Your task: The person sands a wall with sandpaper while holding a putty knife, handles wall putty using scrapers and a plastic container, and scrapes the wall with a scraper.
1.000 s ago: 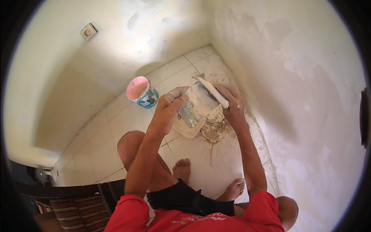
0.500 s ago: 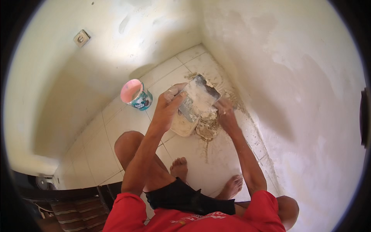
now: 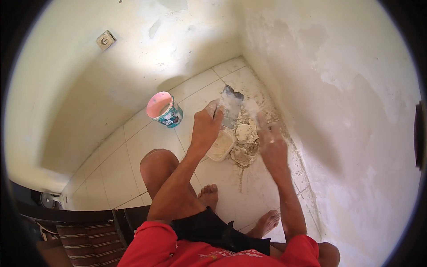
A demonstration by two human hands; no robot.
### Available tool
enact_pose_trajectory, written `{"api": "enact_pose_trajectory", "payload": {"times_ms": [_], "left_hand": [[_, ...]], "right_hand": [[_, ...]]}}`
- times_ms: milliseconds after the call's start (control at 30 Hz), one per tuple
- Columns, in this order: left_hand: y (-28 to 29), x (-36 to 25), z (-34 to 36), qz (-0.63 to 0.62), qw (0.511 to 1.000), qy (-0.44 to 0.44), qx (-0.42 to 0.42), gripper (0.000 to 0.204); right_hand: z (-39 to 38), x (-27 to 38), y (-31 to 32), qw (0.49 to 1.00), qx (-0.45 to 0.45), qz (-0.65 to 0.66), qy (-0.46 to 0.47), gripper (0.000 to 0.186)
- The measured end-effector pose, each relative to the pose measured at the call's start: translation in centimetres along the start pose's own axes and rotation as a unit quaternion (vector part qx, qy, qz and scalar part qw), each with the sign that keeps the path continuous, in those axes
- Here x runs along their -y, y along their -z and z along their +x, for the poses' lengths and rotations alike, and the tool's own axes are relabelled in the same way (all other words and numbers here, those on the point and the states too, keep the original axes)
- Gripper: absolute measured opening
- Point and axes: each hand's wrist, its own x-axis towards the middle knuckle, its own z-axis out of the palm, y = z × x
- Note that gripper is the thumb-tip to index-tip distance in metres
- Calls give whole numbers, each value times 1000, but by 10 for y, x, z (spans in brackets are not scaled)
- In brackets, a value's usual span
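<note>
My left hand (image 3: 207, 122) grips a dark, flat metal plate (image 3: 231, 116) smeared with white powdery material. My right hand (image 3: 272, 135), smeared by motion, has its fingers closed on a pale tool (image 3: 253, 107), too blurred to identify exactly. Beneath the plate lies a pile of crumbly plaster-like lumps (image 3: 243, 150) on the dusty tiles, beside a pale, shallow plastic tray (image 3: 217, 149). A pink-lined bucket with a teal outside (image 3: 171, 116) stands left of my hands.
Two patched pale walls (image 3: 329, 89) meet in a corner, one with a socket (image 3: 106, 41). Dark furniture with a striped cushion (image 3: 84, 242) is at lower left, near a small fan (image 3: 48, 200). My bare feet (image 3: 267, 222) rest on the tiles.
The plate has turned to a narrower angle in my left hand. My right hand has drawn away from it with the pale tool, which earlier lay along the plate's right edge.
</note>
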Motion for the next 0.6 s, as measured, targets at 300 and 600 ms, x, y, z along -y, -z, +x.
{"api": "enact_pose_trajectory", "payload": {"times_ms": [300, 600], "left_hand": [[-2, 1, -20, 88, 995, -27, 45, 29], [46, -20, -33, 118, 987, -48, -101, 15]], "right_hand": [[22, 17, -2, 999, -30, 13, 11, 46], [39, 52, 75, 943, -247, 223, -12, 28]]}}
